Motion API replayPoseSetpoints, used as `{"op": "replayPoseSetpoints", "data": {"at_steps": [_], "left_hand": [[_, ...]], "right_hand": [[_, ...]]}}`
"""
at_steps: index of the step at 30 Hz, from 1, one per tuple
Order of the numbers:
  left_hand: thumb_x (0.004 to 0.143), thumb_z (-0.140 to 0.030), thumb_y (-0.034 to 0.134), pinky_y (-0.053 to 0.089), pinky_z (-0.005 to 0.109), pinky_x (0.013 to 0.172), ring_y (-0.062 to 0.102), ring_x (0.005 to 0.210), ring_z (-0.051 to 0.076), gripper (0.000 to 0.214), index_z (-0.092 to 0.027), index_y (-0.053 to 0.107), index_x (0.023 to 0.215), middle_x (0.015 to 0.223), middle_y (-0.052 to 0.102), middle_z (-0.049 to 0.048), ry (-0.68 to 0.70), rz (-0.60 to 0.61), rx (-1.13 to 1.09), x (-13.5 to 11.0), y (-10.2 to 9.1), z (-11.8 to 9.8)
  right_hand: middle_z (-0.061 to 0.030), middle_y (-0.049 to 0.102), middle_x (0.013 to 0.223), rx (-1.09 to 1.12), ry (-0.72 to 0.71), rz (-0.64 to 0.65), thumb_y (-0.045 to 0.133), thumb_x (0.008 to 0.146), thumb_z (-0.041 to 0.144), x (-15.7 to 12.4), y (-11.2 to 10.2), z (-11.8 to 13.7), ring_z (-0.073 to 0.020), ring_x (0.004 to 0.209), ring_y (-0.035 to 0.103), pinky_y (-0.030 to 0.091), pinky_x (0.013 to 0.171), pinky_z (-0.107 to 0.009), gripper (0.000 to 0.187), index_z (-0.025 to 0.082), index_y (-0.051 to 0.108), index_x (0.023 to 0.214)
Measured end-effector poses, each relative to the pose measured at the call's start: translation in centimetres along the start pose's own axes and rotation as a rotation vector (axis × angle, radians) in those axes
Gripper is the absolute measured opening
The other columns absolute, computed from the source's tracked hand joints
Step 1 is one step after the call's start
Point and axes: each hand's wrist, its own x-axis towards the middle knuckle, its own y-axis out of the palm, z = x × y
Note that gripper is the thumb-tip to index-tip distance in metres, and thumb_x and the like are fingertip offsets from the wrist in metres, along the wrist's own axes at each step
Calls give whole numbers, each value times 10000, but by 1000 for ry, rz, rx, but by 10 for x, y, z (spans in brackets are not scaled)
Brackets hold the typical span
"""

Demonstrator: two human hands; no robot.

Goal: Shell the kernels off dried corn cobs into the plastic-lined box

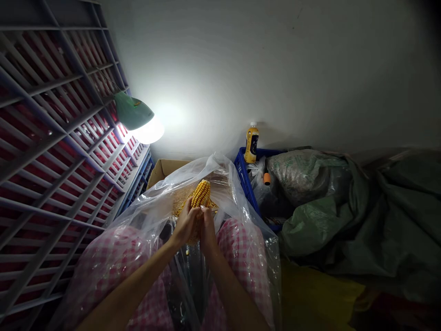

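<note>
An ear of corn [201,194] points up and away from me, yellow kernels covering its upper part. My left hand [187,222] is closed around its lower left side. On the right side my right hand [207,226] grips the same ear, its thumb pressed against the kernels. Beneath both hands lies a large clear plastic bag [138,206], spread over my checked pink legs. Loose yellow kernels [178,209] sit in the bag behind the hands. The lower end of the cob is partly hidden by my fingers.
A lit lamp [136,112] hangs on the slatted plastic crates [65,133] at left. Behind the bag stands a cardboard box [161,170]. To the right, a blue crate [248,188] holds bags, a yellow bottle [251,143] and an orange-handled tool [266,178]. Green tarpaulin [351,234] lies beyond.
</note>
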Motion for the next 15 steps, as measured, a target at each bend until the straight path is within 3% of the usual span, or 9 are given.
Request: {"op": "replayPoseSetpoints", "data": {"at_steps": [7,15], "left_hand": [[765,-402,527,392,297,928,540,1053,220,318,-195,552,1006,1080,608,45,-4,-51,11,3,-3,3],[761,-371,533,405,286,884,550,1012,206,305,-185,537,1002,1046,597,37,8,-52,-26,4,-4,6]], "right_hand": [[10,641,895,-54,-11,-11,499,737,289,-2,0,-1,-176,868,599,454,799,-300,246,239,562,969],[-28,624,1093,-125,-24,-11,519,742,302,-10,0,4,-187,1057,558,403,934,-324,294,228,564,1023]]}}
